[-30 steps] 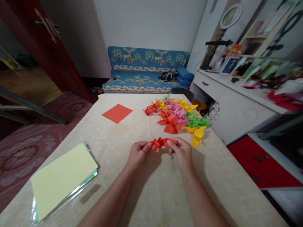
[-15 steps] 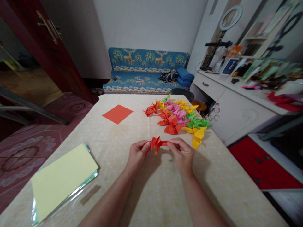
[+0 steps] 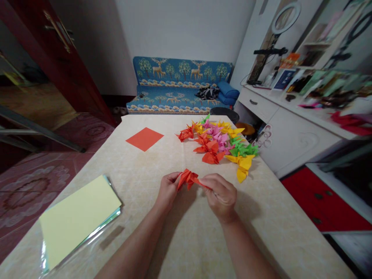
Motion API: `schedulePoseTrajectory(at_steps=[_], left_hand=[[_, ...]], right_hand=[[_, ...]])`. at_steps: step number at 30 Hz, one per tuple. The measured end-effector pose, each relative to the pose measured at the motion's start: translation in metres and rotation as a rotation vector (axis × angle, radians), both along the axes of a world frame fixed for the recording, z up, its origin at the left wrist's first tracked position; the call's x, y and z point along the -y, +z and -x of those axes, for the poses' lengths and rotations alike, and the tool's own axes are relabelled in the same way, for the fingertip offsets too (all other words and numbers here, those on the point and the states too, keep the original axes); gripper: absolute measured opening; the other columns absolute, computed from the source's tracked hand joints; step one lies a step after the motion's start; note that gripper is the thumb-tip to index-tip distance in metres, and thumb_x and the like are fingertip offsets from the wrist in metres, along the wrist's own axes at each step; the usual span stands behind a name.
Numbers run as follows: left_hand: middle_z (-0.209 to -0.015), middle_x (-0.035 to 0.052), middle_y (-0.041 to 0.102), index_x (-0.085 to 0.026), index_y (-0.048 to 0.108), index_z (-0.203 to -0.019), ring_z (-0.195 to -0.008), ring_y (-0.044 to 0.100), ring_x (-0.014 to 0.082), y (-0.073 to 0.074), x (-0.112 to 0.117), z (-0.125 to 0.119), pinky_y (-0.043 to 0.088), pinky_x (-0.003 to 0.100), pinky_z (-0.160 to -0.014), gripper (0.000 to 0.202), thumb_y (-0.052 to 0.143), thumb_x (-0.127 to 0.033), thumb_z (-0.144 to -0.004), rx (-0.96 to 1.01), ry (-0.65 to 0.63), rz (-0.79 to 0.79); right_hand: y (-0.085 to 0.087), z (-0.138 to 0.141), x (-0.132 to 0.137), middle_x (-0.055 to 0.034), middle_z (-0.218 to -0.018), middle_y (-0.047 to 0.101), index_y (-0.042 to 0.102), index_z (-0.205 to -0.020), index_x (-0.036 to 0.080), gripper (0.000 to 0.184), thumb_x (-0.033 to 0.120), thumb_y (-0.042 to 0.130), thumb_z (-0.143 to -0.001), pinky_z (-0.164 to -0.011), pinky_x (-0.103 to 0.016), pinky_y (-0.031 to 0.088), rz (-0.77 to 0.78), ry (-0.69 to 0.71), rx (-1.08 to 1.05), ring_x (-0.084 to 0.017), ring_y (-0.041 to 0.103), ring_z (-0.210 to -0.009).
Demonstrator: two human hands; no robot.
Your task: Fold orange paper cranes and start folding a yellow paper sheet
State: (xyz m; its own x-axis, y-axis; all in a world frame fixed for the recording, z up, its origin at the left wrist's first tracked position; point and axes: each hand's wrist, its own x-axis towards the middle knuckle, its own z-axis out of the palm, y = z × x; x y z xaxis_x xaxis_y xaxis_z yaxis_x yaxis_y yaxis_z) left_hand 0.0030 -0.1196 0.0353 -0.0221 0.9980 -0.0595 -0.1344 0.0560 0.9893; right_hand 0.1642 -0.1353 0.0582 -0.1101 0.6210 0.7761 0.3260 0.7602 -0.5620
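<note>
Head camera view: an orange-red paper crane (image 3: 188,179), pleated and pointed at its middle, is held between a person's left hand (image 3: 169,190) and right hand (image 3: 221,193), seemingly just above a pale, patterned desk (image 3: 145,170). The left hand is closed narrowly, thumb and fingertips pinching the crane's left side. The right hand is curled with its thumb on top, gripping the end of a narrow flap that stretches out to the right. Its lower fingers are tucked in, so their exact hold cannot be told.

Shaping the folds well seems to call for a light, even touch — the left hand steadying the body close to the centre while the right works the flap gently along its crease. Pulling hard outward could tear the paper or flatten the pleats, and pinching near the base of a fold should sharpen it better than tugging its tip.

Beyond the right hand, at the desk's far right, lies a cluster of paper cranes (image 3: 219,137) in red, pink, green and yellow, with one larger yellow crane (image 3: 243,166) nearest the hand. A flat red paper square (image 3: 144,138) lies far left. Nearer, on the left, pale yellow sheets (image 3: 80,217) rest on clear plastic wrapping (image 3: 44,254). A blue deer-patterned sofa (image 3: 174,93) stands behind the desk.
</note>
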Motion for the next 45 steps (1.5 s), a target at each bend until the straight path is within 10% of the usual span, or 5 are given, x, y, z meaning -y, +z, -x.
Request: schedulePoseTrajectory(at_steps=[12,18,23,45], left_hand=[[-0.047,-0.004,0.044,-0.011,0.066,-0.066,-0.045,0.028,0.0056,-0.003,-0.001,0.001,0.018,0.021,-0.045,0.021,0.063,-0.031,-0.071,0.008,-0.012,-0.011],[-0.046,-0.0048,0.04,-0.012,0.059,-0.059,-0.045,0.026,0.0056,-0.002,0.0,0.002,0.016,0.022,-0.046,0.029,0.063,-0.036,-0.074,0.034,-0.09,0.022],[-0.048,-0.0039,0.04,-0.014,0.052,-0.055,-0.046,0.029,0.0067,-0.005,0.002,0.005,0.017,0.023,-0.046,0.033,0.06,-0.037,-0.077,0.07,-0.117,0.018],[-0.042,-0.0064,0.035,-0.016,0.043,-0.051,-0.037,0.024,0.0045,-0.002,-0.004,0.003,0.013,0.022,-0.04,0.031,0.055,-0.034,-0.073,-0.01,-0.211,0.185]], right_hand=[[-0.001,0.0,0.003,-0.0059,-0.083,0.068,0.071,-0.093,0.024,0.031,0.002,0.055,-0.077,-0.066,-0.027,0.053,-0.106,0.016,0.099,-0.015,0.064,-0.076],[-0.001,0.005,0.002,-0.0008,-0.062,0.062,0.067,-0.078,0.019,0.003,0.018,0.065,-0.077,-0.051,-0.024,0.047,0.314,-0.14,-0.307,-0.013,0.058,-0.053],[-0.004,0.005,-0.006,0.0029,-0.048,0.056,0.062,-0.069,0.014,0.013,0.025,0.069,-0.073,-0.043,-0.02,0.038,0.671,-0.09,-0.669,-0.009,0.047,-0.042],[0.002,0.006,-0.007,-0.0003,-0.054,0.066,0.064,-0.084,0.013,0.02,0.019,0.069,-0.065,-0.039,-0.015,0.046,0.941,0.141,-0.967,-0.004,0.048,-0.037]])
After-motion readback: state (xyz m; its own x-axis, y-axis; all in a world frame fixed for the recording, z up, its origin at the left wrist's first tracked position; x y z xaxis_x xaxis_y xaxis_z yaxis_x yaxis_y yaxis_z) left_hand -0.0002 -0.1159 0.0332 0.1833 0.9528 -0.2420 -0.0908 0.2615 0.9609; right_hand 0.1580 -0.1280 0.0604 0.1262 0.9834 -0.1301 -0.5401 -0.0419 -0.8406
